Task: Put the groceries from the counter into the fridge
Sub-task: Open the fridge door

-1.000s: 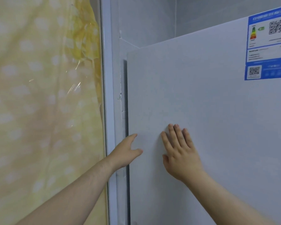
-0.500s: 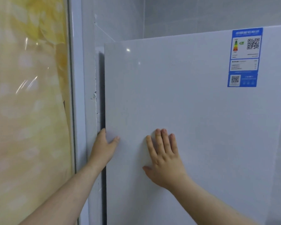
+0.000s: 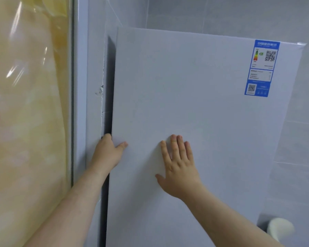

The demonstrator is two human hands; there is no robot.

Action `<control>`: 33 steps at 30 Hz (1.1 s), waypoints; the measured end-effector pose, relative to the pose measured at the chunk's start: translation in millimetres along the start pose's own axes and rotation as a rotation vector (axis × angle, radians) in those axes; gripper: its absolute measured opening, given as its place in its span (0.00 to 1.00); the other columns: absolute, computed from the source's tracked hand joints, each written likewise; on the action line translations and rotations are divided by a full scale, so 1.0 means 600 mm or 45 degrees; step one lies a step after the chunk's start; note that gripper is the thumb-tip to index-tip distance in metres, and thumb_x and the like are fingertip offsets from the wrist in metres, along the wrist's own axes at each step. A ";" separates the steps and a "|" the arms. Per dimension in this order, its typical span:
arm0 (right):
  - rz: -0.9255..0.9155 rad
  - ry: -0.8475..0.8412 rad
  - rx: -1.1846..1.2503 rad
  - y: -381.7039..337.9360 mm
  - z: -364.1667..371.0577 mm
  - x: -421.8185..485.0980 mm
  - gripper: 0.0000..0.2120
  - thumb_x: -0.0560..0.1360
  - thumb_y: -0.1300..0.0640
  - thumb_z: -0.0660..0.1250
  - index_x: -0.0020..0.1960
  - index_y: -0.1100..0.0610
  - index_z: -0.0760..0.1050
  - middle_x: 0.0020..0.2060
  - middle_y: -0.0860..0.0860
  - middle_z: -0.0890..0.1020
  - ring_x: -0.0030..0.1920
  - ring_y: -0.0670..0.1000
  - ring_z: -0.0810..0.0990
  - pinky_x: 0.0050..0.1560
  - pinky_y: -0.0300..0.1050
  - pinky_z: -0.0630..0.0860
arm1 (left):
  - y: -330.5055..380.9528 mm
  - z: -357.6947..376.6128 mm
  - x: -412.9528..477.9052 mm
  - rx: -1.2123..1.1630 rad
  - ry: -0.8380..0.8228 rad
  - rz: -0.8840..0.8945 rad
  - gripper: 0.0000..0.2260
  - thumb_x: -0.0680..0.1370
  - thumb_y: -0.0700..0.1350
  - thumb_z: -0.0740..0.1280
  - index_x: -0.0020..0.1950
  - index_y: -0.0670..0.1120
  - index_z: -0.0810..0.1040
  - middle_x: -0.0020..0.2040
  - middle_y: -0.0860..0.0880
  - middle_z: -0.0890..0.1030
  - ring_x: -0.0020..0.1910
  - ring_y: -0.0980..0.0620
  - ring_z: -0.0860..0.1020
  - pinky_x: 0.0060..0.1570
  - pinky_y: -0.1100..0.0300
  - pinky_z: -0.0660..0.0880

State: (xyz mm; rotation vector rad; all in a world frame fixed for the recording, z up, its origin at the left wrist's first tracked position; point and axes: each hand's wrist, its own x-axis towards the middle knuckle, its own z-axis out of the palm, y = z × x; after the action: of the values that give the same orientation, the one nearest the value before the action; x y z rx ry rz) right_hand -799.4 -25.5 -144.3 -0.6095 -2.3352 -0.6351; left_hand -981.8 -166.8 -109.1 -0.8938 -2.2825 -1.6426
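Home kitchen, probably. White fridge door (image 3: pixel 194 107) with blue energy-rating label (image 3: pixel 261 67), grey tiled wall (image 3: pixel 239 15) behind, window frame (image 3: pixel 79 86) at left with yellow patterned curtain (image 3: pixel 25 113) behind glass.

- Fridge door (image 3: pixel 194 104), upper right corner: blue energy label (image 3: pixel 261 67).
- Label carries 2 QR codes and a coloured efficiency scale.
- Header and body print: too blurred to read.
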 end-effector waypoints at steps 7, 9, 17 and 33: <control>-0.041 -0.115 -0.015 0.005 -0.037 -0.027 0.46 0.67 0.34 0.60 0.78 0.59 0.58 0.76 0.64 0.59 0.77 0.64 0.56 0.73 0.61 0.50 | 0.006 -0.020 -0.043 -0.087 0.043 -0.021 0.15 0.76 0.50 0.71 0.56 0.45 0.71 0.51 0.49 0.76 0.47 0.48 0.75 0.46 0.56 0.71; -0.037 -0.132 0.030 0.002 -0.052 -0.039 0.45 0.69 0.34 0.54 0.79 0.58 0.51 0.78 0.63 0.55 0.78 0.63 0.50 0.74 0.60 0.46 | 0.007 -0.030 -0.064 -0.108 0.085 -0.016 0.15 0.75 0.50 0.72 0.54 0.46 0.70 0.50 0.49 0.77 0.46 0.47 0.75 0.44 0.56 0.71; 0.044 -0.298 0.492 0.009 -0.168 -0.102 0.34 0.79 0.35 0.44 0.80 0.47 0.42 0.79 0.49 0.37 0.78 0.49 0.33 0.78 0.51 0.39 | 0.043 -0.077 -0.177 -0.149 0.106 -0.081 0.17 0.75 0.54 0.71 0.55 0.47 0.69 0.49 0.51 0.77 0.41 0.53 0.76 0.34 0.59 0.69; 0.127 -0.194 0.955 0.031 -0.418 -0.254 0.30 0.81 0.42 0.56 0.79 0.41 0.47 0.79 0.41 0.46 0.78 0.41 0.43 0.75 0.43 0.49 | 0.146 -0.168 -0.438 -0.473 -0.039 0.425 0.13 0.74 0.60 0.59 0.47 0.54 0.76 0.41 0.56 0.81 0.42 0.58 0.79 0.42 0.56 0.74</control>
State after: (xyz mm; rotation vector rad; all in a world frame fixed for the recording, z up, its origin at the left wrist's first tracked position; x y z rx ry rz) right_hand -570.5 -194.5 -70.9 -0.4188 -2.4193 0.3501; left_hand -740.5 -335.1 -128.6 -1.3027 -1.7445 -1.9269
